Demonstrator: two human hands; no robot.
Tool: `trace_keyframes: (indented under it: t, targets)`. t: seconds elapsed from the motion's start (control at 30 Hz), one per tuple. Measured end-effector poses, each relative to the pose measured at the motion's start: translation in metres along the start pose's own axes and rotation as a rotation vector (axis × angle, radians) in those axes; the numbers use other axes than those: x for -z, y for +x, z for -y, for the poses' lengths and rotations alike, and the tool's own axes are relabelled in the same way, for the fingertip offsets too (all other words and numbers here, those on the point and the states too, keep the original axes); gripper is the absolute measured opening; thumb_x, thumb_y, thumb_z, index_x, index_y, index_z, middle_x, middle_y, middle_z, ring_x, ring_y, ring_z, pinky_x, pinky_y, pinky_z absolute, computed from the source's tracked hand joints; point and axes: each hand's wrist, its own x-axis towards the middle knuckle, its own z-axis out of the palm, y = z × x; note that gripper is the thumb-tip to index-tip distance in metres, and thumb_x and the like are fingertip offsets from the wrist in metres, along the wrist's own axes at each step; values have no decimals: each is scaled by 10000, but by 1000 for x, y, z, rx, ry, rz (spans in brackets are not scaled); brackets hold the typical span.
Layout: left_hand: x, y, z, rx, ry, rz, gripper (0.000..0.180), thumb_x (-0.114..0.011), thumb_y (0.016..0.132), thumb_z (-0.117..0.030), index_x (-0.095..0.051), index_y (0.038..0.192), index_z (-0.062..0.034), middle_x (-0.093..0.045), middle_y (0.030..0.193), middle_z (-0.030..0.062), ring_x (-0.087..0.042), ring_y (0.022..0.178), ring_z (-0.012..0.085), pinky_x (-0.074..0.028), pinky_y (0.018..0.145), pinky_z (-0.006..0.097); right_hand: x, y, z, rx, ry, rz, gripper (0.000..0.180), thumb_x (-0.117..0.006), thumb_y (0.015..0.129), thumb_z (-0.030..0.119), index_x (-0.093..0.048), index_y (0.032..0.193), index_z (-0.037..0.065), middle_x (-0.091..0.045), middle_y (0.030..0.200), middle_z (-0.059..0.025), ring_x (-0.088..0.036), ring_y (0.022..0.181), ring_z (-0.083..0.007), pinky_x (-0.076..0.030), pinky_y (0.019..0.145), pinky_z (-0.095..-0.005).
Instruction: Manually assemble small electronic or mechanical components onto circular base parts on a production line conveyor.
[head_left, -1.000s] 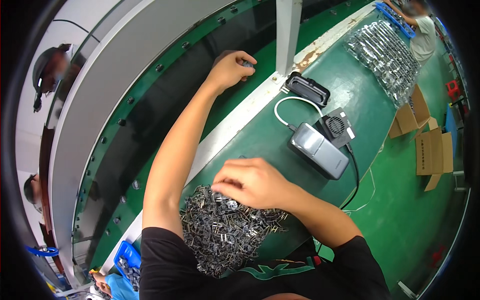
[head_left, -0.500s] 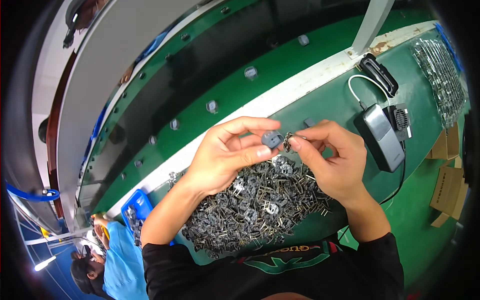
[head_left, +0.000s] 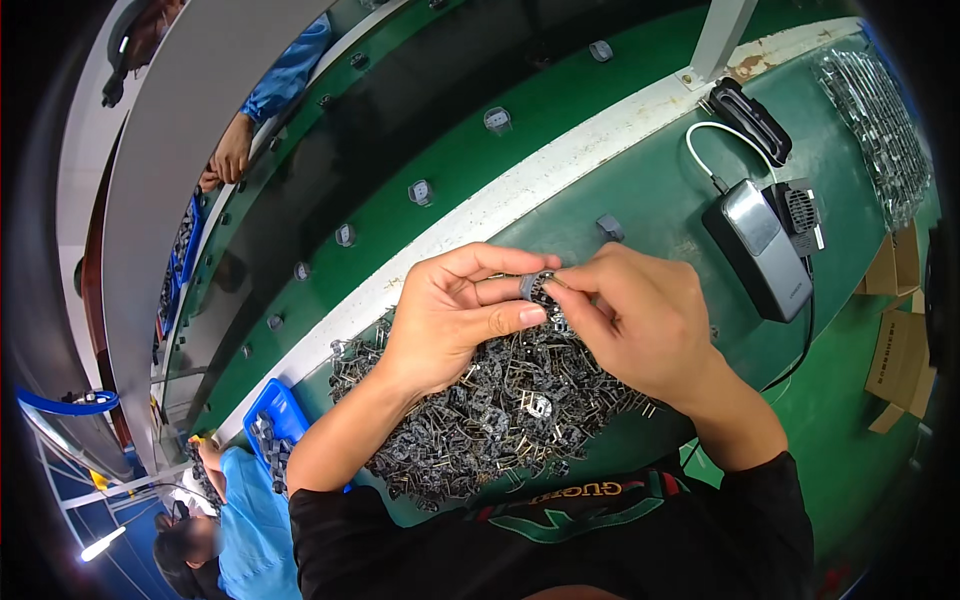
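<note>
Between the fingers and thumb of my left hand (head_left: 440, 320) is a small grey plastic housing (head_left: 526, 287). My right hand (head_left: 640, 315) pinches a small dark part with metal pins (head_left: 545, 284) against the housing's open side. Fingertips hide much of both pieces, so I cannot tell how far one sits inside the other. Below my hands spreads a large heap of similar dark pin parts (head_left: 470, 430). A second grey housing (head_left: 609, 228) lies on the green table (head_left: 660, 190), just beyond my right hand.
Grey housings (head_left: 420, 192) sit spaced along the green belt beyond the white ledge (head_left: 540, 170). A power bank (head_left: 755, 250) with cable lies right, near packed parts (head_left: 875, 140). A blue tray (head_left: 280, 400) stands left. Co-workers' blue sleeves (head_left: 255, 520) and a hand (head_left: 235, 148) show.
My right hand has moved left, bringing the pin part from beside the housing up against it. Across the belt, another person's hand and blue sleeve have come into view.
</note>
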Motion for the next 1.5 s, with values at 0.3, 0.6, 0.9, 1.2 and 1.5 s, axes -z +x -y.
trace_keyframes:
  t: [0.3, 0.6, 0.9, 1.2, 1.5]
  targets:
    - [-9, 6, -11, -147, 389, -23, 402, -734, 788, 175, -664, 1174, 90, -674, 1206, 245, -698, 1071, 255, -617, 905, 349, -1, -1, -1, 109, -339, 11, 144, -699, 722, 74, -564, 771, 85, -502, 647, -27, -578, 540, -182, -438, 448, -340]
    - [-3, 43, -36, -65, 514, -125, 285, -733, 820, 20, -708, 1104, 28, -737, 1015, 110, -688, 868, 110, -549, 812, 246, 34, 21, -17, -273, -1, 124, 140, -705, 861, 140, -696, 936, 22, -691, 774, -110, -664, 642, -304, -512, 572, -397]
    - [66, 141, -39, -105, 635, -384, 248, -690, 913, -49, -692, 1136, 60, -720, 1014, 100, -684, 897, 159, -550, 832, 268, 26, 7, -42, -156, -446, 201, 135, -695, 821, 101, -657, 927, 27, -584, 876, -147, -650, 809, -343, -546, 683, -456]
    - [100, 169, -40, -69, 993, -421, 262, -623, 898, -82, -740, 1108, 22, -748, 1016, 144, -689, 910, 186, -530, 832, 307, 17, 3, -64, -183, -367, 324, 134, -695, 848, 67, -645, 951, -4, -576, 914, -163, -654, 873, -355, -550, 742, -478]
    - [36, 223, -69, -442, 1325, -311, 299, -635, 860, -167, -748, 1116, -60, -724, 1125, 190, -686, 1073, 317, -520, 939, 370, 26, 12, -49, -195, -387, 129, 301, -728, 795, 57, -665, 1089, 36, -572, 995, -124, -640, 821, -331, -530, 731, -438]
